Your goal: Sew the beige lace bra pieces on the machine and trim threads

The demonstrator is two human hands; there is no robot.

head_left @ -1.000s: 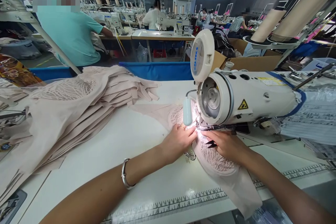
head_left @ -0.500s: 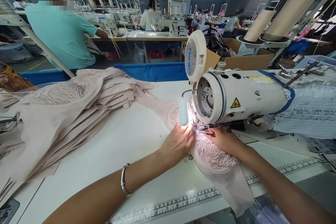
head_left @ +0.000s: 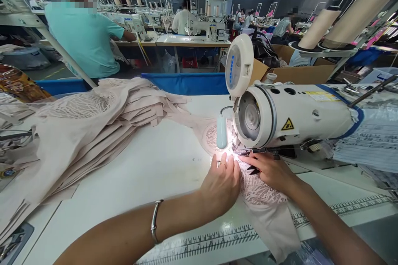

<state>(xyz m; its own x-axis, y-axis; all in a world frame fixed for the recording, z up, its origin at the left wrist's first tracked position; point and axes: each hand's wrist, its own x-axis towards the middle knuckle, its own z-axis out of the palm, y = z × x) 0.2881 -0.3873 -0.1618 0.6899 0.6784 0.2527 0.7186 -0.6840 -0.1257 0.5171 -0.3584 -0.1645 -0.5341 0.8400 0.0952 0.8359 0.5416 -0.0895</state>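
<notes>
A piece of pale pink lace fabric [head_left: 261, 190] lies under the lit needle area of a white sewing machine [head_left: 298, 109] and hangs over the table's front edge. My left hand [head_left: 222, 182] rests on the fabric's left edge just in front of the needle, fingers stretched out and slightly apart. On the right, my right hand [head_left: 273, 169] has its index finger pointing along the fabric towards the needle. Thread snips [head_left: 254, 170] are tucked in that hand, their dark tips showing below the fingers. The needle itself is lost in the glare.
A heap of similar pink fabric pieces [head_left: 124, 107] covers the table's left side. A small lamp [head_left: 222, 132] hangs beside the needle. A printed ruler [head_left: 211, 240] runs along the front edge. Thread cones [head_left: 320, 29] stand at the back right. A person in a turquoise shirt [head_left: 81, 37] sits ahead.
My left hand has drawn back towards me, its fingers going from bunched to flat. The snips in my right hand have turned, showing dark tips. The whole view has shifted slightly.
</notes>
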